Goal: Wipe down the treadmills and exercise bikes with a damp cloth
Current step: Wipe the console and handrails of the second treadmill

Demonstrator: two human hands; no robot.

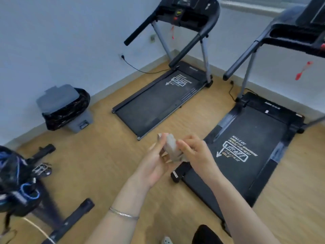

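A small grey cloth point(172, 148) is bunched up between both of my hands, held out over the wooden floor. My left hand point(157, 162) grips it from the left with fingers curled under it. My right hand point(195, 149) pinches its right side. Two black treadmills stand ahead: one point(158, 101) by the far wall at centre, the other point(246, 152) to the right, with its rear end just below my hands. An exercise bike point(26, 187) with black and blue parts stands at the lower left, blurred.
A grey pedal bin point(63, 108) lined with a black bag stands against the left wall. Power cords run from wall sockets to the treadmills. Red safety clips hang from both consoles. Bare wooden floor point(105, 155) lies between the bike and the treadmills.
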